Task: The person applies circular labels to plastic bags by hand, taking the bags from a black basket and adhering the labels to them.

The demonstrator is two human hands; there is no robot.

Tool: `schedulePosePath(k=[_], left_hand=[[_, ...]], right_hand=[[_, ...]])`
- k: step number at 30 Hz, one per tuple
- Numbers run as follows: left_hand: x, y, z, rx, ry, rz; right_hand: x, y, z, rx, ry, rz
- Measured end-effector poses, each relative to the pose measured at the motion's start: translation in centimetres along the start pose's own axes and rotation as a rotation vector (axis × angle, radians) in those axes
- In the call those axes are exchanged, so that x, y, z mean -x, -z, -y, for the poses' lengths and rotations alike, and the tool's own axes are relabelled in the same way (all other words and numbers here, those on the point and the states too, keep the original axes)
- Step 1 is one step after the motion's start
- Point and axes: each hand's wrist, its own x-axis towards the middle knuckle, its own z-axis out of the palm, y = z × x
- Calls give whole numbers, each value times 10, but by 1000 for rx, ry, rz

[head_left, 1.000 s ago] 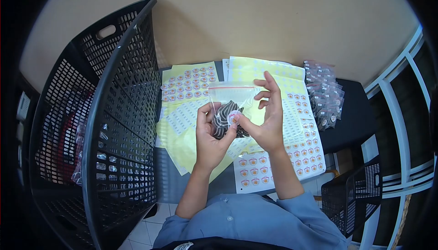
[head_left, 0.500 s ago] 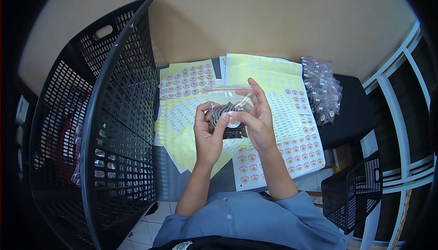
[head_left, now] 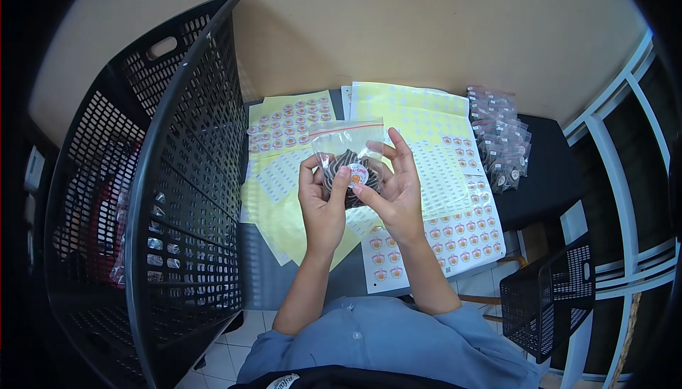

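Both hands hold a clear zip bag (head_left: 346, 136) upright above the sheets, with dark, white-striped pieces inside and a red line along its top. A round white sticker with an orange and pink print (head_left: 358, 175) is on the bag's front. My left hand (head_left: 323, 204) grips the bag's left side, its thumb on the sticker's left edge. My right hand (head_left: 399, 193) holds the right side, thumb at the sticker's lower edge and some fingers spread behind. Beneath lie yellow backing sheets (head_left: 273, 229) and a white sheet of round stickers (head_left: 462, 236).
A tall black perforated basket (head_left: 186, 69) stands at the left, with packets inside. Filled zip bags (head_left: 501, 137) are piled at the table's right, beside a black surface (head_left: 550, 169). A smaller black basket (head_left: 547, 300) stands lower right. A wall is behind the table.
The bag has tilted more upright and shifted slightly left. My right thumb has slid down from the sticker's middle to its lower edge, so more of the print shows.
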Motion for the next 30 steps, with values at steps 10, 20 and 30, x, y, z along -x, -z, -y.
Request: schedulePosePath(k=[10, 20, 30], left_hand=[[6, -1, -1, -43, -77, -21], [9, -4, -1, -74, -113, 114], [5, -2, 4, 141, 34, 45]], right_hand=[[-3, 0, 0, -65, -43, -58], [-4, -1, -6, -43, 62, -198], [2, 10, -10, 426, 293, -63]])
